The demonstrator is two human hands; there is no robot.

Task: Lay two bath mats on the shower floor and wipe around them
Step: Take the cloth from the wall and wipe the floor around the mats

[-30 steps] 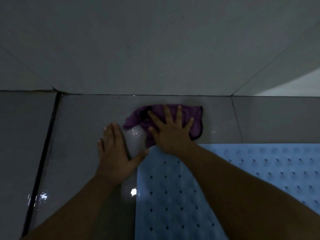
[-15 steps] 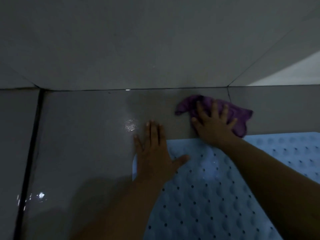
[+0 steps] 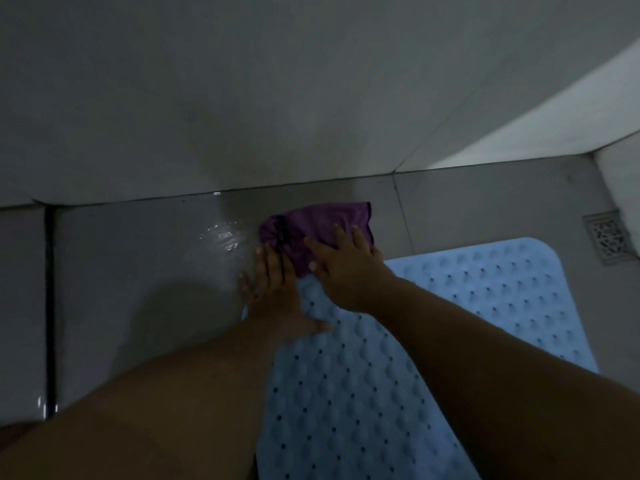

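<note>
A light blue bath mat (image 3: 467, 306) with bumps and small holes lies flat on the grey shower floor (image 3: 138, 271). Only one mat is in view. A purple cloth (image 3: 311, 226) lies bunched on the wet tile just beyond the mat's far left corner. My right hand (image 3: 346, 265) presses flat on the cloth's near edge, fingers spread. My left hand (image 3: 273, 292) lies flat beside it, palm on the mat's corner and fingertips on the tile, touching the cloth's left side.
The tiled wall (image 3: 277, 98) rises right behind the cloth. A square metal floor drain (image 3: 609, 235) sits at the far right, beyond the mat. A dark grout line (image 3: 50, 306) runs down the floor on the left. Water glistens on the tile (image 3: 221, 233).
My right hand has slid the purple cloth right along the mat's far edge and then back a little to the left. My left hand shifted from the tile onto the mat's corner. The view swung right, showing the drain.
</note>
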